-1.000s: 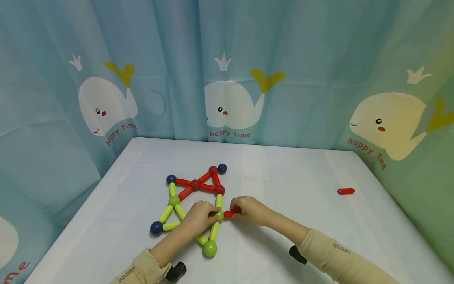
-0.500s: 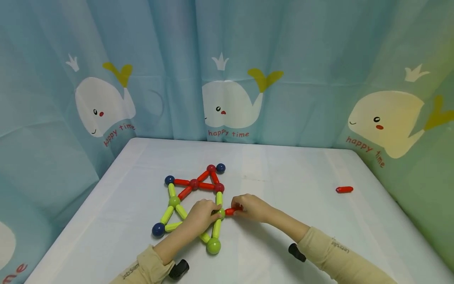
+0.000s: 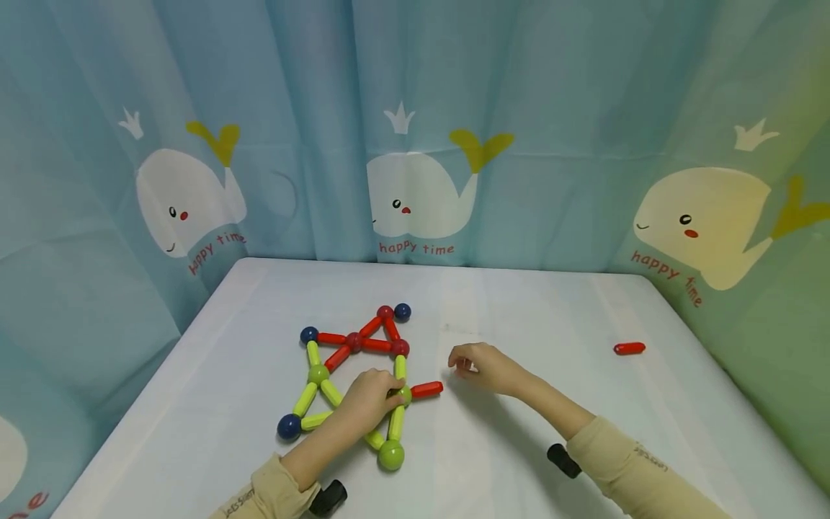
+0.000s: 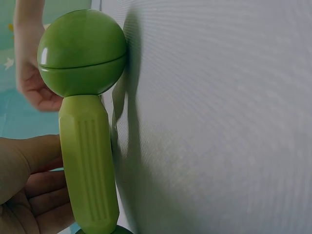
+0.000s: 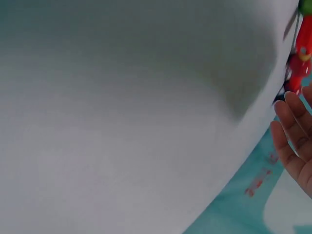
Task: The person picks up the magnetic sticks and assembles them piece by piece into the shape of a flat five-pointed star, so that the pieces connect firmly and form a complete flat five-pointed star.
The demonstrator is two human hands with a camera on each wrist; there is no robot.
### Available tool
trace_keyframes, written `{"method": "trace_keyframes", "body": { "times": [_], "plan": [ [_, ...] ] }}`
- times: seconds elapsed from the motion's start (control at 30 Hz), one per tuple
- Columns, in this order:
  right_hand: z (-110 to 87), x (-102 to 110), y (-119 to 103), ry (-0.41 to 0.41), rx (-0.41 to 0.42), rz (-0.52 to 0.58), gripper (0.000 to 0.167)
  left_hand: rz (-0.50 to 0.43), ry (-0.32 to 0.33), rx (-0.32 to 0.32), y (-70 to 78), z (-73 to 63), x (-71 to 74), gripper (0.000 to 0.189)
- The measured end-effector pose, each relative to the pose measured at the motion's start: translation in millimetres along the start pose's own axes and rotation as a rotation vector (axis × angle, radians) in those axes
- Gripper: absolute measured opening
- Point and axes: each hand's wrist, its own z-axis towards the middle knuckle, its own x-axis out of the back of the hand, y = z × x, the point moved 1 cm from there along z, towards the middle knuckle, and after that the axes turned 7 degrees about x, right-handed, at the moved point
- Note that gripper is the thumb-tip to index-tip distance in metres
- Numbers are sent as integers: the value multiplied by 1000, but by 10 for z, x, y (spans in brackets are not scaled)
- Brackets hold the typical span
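Note:
A flat frame of toy building rods and balls lies on the white table, with red rods at its back and lime-green rods at its front. My left hand pinches the green ball at the frame's right side. From that ball a red rod sticks out to the right. Up and to the right of its free end, apart from it, is my right hand, fingers loosely bent and holding nothing. The left wrist view shows the front green ball and a lime-green rod close up.
One loose red rod lies near the right edge of the table. A dark blue ball touches the red ball at the back of the frame. Behind the table hangs a blue curtain with whale prints.
My right hand has let go of the red rod and moved up and to the right. The rod stays against the green ball. My left hand keeps its hold.

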Motion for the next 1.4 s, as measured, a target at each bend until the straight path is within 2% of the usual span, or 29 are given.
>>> {"method": "trace_keyframes", "body": {
  "times": [0.13,0.3,0.57,0.7,0.8,0.9,0.97,1.1,1.2,1.4],
  "plan": [
    [-149,78,231,51,-31,-13,9,-10,1,15,-3,-17,-3,36],
    [-350,128,451,72,-84,-35,9,-15,0,6,-2,-29,-23,35],
    [-716,310,666,70,-152,-176,8,-5,3,-9,5,-40,-63,34],
    [-892,437,872,73,-161,-129,10,0,15,-12,-3,-49,-56,34],
    [-1022,514,1044,128,-137,-131,12,-3,6,8,-24,-65,-40,34],
    [-1188,584,1191,225,-87,-233,18,-8,1,12,-28,-60,-25,34],
    [-1311,629,1256,275,-86,-303,22,-8,0,4,-24,-48,-23,33],
    [-1517,698,1330,294,-200,-349,28,-3,3,-8,-17,-24,-26,33],
    [-1626,729,1376,272,-292,-337,34,-4,6,-7,-20,-20,-23,33],
    [-1803,780,1474,214,-406,-306,45,-1,12,-9,-6,-3,-13,33]
  ]
}}
